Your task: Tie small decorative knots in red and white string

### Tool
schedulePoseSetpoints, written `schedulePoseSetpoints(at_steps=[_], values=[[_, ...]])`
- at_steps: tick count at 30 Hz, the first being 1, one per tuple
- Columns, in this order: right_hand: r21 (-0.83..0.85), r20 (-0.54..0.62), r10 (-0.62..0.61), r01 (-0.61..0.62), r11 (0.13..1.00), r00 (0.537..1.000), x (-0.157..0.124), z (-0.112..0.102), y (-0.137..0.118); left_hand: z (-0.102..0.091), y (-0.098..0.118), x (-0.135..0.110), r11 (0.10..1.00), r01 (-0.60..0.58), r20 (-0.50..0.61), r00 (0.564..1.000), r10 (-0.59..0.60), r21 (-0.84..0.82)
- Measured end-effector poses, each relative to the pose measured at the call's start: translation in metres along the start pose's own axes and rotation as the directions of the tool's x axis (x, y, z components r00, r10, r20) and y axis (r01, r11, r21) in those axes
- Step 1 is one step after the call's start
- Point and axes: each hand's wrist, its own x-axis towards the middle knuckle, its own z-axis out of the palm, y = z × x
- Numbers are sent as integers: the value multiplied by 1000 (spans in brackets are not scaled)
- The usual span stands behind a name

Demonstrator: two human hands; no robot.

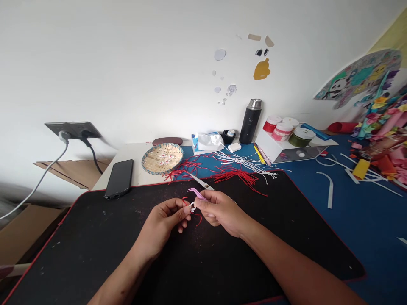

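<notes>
Left hand (163, 224), right hand (221, 214), both pinching

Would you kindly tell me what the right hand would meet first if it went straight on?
The right hand would probably meet the small white ring first, though depth is unclear.

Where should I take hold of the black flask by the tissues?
Grip the flask around its black body, below the steel cap, coming from the front, the side facing you. It stands upright and round, so a wrap-around hold should suit. The wall is close behind it, and the white stand crowds its right.
</notes>
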Motion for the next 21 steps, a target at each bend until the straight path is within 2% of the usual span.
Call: schedulePoseSetpoints(at_steps=[13,21], values=[[10,-19,-8,8,1000,1000,0,4,1,7,-1,-2,991,-31,-41,999,26,-131],[51,-20,2,-1,999,1000,1,5,2,6,-5,-3,991,-125,-57,991,123,-44]])
